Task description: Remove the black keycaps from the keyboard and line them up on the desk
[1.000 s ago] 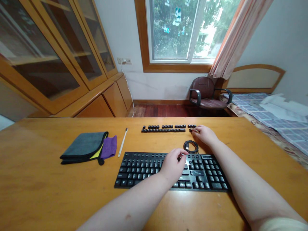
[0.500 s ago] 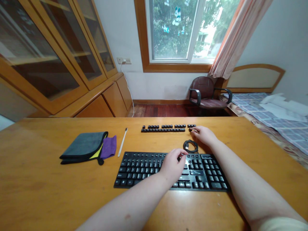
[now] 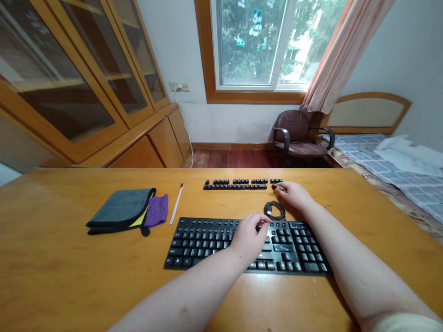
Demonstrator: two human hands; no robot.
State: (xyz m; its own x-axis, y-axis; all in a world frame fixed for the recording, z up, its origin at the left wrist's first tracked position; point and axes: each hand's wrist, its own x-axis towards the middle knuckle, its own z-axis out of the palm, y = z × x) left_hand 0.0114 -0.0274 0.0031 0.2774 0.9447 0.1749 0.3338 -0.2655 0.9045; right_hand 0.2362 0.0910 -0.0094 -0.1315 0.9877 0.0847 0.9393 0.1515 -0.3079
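Head view: one table, everything laid out across it, two bare hands in play, and we go left to right.
Grey cloth: folded flat, yellow lining peeking out, probably parked there to leave the middle free.
Purple cloth: tucked right against it.
Brush: lying at a slant, bristles to the far side, handle near, likely so it can be picked up easily.
Keyboard: centre stage, squared to the person, apparently for both arms to reach.
Loose keycaps: neat rows beyond the keyboard, grouped, it seems, to keep their order.
Left hand: over the keyboard's far middle, wrist bent, forearm slanting in from the near left; thumb and fingers almost meeting, contents hidden, can't tell.
Cable: coiled just beyond the keyboard, presumably out of the way.
Right hand: arm stretched far, palm low, fingers nearly together at a black key by the rows' right end; pinched or merely touched, can't tell.
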